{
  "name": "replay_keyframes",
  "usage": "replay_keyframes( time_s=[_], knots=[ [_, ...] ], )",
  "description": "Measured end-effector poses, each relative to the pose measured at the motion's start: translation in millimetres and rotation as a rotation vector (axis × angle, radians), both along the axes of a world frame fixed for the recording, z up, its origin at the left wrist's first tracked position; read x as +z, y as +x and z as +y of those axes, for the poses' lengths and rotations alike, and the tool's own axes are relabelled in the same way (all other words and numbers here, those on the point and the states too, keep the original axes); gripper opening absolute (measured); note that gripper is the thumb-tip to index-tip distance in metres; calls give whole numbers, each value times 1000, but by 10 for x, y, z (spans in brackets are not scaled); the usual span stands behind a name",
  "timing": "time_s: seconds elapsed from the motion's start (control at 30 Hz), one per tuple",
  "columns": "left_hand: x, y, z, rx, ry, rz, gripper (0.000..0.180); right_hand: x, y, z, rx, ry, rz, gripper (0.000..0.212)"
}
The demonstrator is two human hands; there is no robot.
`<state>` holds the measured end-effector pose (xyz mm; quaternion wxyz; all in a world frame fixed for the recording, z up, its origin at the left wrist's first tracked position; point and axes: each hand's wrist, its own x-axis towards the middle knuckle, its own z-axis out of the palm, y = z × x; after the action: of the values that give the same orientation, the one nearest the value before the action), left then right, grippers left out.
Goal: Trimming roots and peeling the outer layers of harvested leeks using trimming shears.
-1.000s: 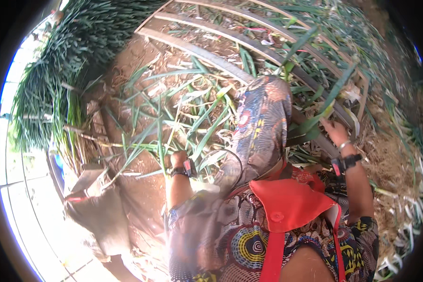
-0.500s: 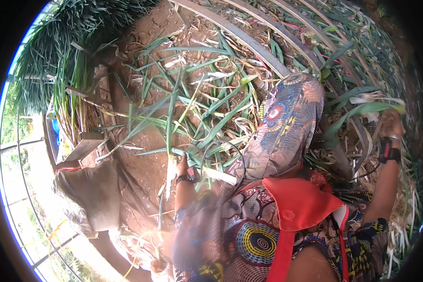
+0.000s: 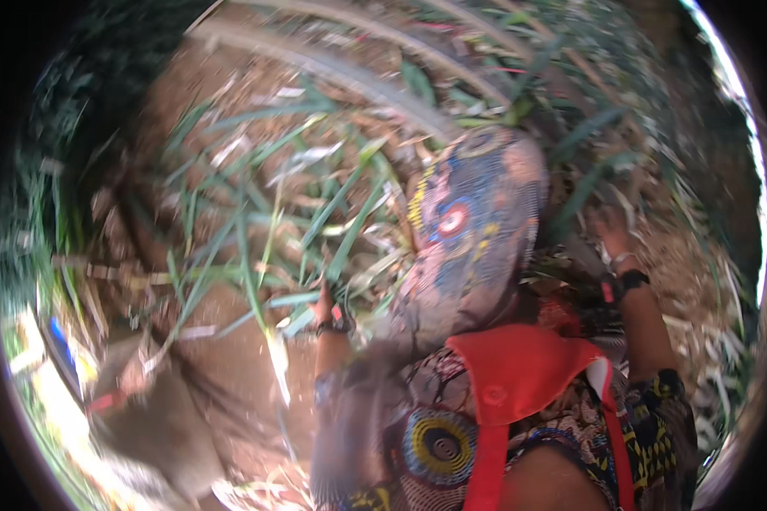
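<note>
Long green leaves [image 3: 264, 247] lie scattered over the brown soil [image 3: 230, 375], some still rooted, some loose and pale and dry, just ahead of the person's bent knee [image 3: 473, 230] in patterned cloth. Judging by the litter of cut or fallen blades, part of the patch looks worked over, while many upright green blades remain around the left hand [image 3: 325, 300], so much seems left.

That hand reaches forward and down from a straight forearm, a dark wristband [image 3: 337, 325] at the wrist, and sits right at the base of a clump of blades. Its grip is blurred; the fingers appear curled among the leaves, but I cannot tell whether they are closed on one.

On the other side, the right hand [image 3: 609, 232] stretches up and outward past the knee, wrist banded in black and red [image 3: 619, 284], fingers near dry stalks and a grey curved pipe [image 3: 332, 68]. Whether that grip holds anything I cannot tell. A red strap [image 3: 507, 383] hangs over the chest.
</note>
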<state>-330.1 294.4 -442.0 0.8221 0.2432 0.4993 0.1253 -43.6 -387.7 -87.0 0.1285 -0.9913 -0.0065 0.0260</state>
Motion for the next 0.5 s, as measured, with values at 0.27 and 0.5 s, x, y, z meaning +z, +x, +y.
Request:
replay_keyframes(
  time_s=[0.27,0.5],
  knots=[
    [474,1485,-737,-456,161,55,59,330,-310,338,-130,-46,335,54],
    [1864,2739,-740,-1281,615,140,61,572,-314,478,-221,221,198,49]
  ],
)
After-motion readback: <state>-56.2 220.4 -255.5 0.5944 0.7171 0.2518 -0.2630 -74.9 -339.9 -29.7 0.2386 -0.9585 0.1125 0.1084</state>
